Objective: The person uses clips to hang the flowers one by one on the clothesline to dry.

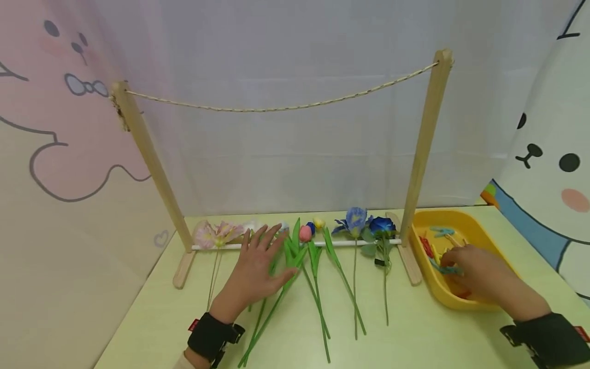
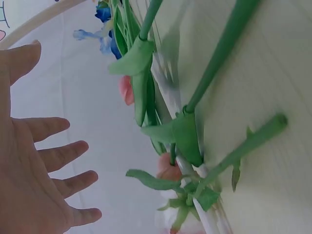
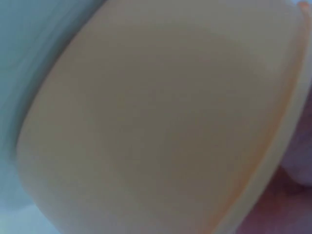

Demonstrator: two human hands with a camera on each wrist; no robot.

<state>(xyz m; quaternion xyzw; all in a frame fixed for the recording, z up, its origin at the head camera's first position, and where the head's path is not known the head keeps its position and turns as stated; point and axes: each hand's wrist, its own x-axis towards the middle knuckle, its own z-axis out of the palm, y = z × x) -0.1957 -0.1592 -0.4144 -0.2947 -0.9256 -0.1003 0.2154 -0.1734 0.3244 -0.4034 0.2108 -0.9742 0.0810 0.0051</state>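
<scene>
I'm seeing tulips [image 1: 306,234] near spread left hand [image 1: 258,266], pegs [image 1: 444,268] by fingers of right hand [image 1: 479,270], grip unclear; guessing light, stiff; pinch ends.

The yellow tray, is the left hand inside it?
No, the right hand reaches into the yellow tray, while the left hand is spread near the flowers.

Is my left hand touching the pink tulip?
Apart. The head view shows a gap between the left hand's spread fingers and the pink tulip.
</scene>
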